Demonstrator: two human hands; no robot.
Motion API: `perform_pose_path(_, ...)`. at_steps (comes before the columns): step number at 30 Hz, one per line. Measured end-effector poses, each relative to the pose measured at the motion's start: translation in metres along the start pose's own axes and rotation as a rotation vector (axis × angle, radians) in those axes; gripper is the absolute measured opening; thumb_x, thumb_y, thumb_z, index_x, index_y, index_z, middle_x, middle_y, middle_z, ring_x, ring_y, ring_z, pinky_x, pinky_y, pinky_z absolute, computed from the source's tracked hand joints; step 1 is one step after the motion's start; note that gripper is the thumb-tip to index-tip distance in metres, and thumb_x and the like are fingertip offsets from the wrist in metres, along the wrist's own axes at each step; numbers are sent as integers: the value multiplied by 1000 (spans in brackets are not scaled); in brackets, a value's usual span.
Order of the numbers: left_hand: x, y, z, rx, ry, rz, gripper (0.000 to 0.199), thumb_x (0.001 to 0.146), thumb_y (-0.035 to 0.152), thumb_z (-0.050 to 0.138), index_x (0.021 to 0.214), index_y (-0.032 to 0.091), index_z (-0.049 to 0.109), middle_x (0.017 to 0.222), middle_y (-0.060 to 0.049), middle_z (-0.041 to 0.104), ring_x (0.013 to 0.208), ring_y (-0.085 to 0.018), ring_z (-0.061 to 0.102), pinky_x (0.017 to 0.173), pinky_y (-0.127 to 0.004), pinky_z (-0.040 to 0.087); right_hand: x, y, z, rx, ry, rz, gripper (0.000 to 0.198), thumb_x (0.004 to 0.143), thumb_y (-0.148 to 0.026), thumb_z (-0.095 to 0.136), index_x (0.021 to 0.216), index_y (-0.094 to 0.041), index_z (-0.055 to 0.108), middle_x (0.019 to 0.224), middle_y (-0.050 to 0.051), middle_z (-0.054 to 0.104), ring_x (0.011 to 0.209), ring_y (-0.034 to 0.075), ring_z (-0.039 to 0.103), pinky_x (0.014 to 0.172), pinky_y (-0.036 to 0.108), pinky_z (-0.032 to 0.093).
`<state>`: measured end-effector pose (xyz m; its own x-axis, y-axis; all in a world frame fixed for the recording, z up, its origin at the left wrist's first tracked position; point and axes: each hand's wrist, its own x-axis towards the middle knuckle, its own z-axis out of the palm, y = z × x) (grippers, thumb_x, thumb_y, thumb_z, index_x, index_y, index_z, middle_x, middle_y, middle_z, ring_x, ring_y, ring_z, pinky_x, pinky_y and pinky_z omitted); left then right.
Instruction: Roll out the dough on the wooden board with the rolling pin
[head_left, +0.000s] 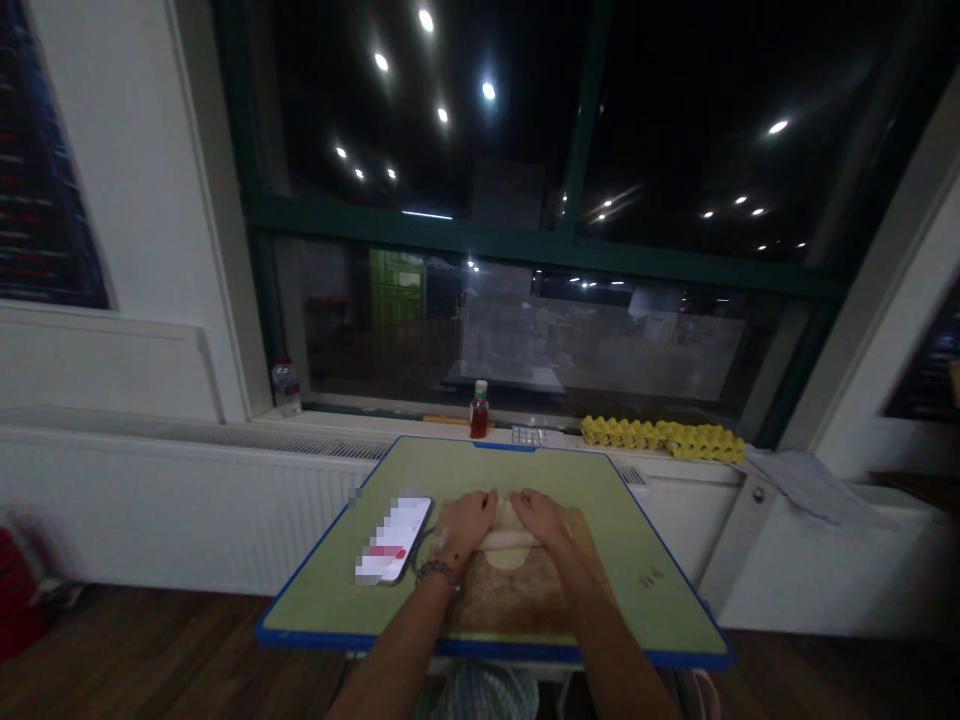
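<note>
A pale piece of dough (507, 552) lies on a brown wooden board (517, 600) on a green table with a blue edge (645, 560). My left hand (466, 525) and my right hand (541, 517) rest side by side, palms down, on a light rolling pin (508, 530) that lies across the far part of the dough. The pin is mostly hidden under my hands. A beaded bracelet (437, 571) sits on my left wrist.
A phone (395, 540) lies on the table left of the board. On the windowsill behind stand a small red-brown bottle (479, 410), a clear bottle (286, 387) and yellow egg trays (664, 435). Papers (795, 480) lie at the right. A white radiator (180, 500) runs under the sill.
</note>
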<state>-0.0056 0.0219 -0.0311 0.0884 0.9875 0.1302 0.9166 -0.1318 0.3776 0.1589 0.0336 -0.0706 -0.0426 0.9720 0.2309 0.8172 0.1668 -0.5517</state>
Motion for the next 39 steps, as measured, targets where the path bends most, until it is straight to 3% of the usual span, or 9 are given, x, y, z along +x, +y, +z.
perform_pose_path(4,-1,0,0,19,9,10,62,97,50,23,98,16,74,106,-15,73,100,-27,68,85,-34,45,12,-1,-2,24,-64,-58,40,90,-49,51,86,-16,74,87,6,73,77,16,63,74,23,46)
perform_pose_path(10,-6,4,-7,-8,-6,30,57,96,50,28,98,16,74,105,-14,74,99,-26,68,80,-32,45,10,-3,-7,127,-90,-92,33,87,-39,53,86,-14,75,87,7,74,77,17,64,72,24,47)
perform_pose_path(15,-3,0,-2,-4,16,56,52,95,49,33,94,18,74,101,-13,74,97,-25,68,79,-31,43,9,-4,-6,180,-32,-36,29,86,-33,54,90,-13,75,92,10,74,81,18,66,77,25,48)
perform_pose_path(22,3,-6,4,-29,-9,76,44,94,47,39,90,20,74,95,-10,75,91,-22,68,73,-29,40,9,-5,-5,188,-24,1,28,86,-34,55,89,-14,74,92,9,74,81,19,65,78,27,48)
perform_pose_path(28,1,-3,0,-80,-29,77,40,96,38,40,91,18,74,100,-9,75,94,-20,66,76,-27,40,10,-1,-10,250,-209,-31,31,82,-42,60,85,-15,73,83,4,72,74,16,61,70,25,47)
perform_pose_path(39,7,-5,3,-116,-50,69,41,95,38,39,87,18,73,95,-9,75,88,-19,66,71,-27,39,8,-6,-10,238,-138,-32,27,81,-38,59,74,-14,70,78,4,70,70,15,59,66,24,44)
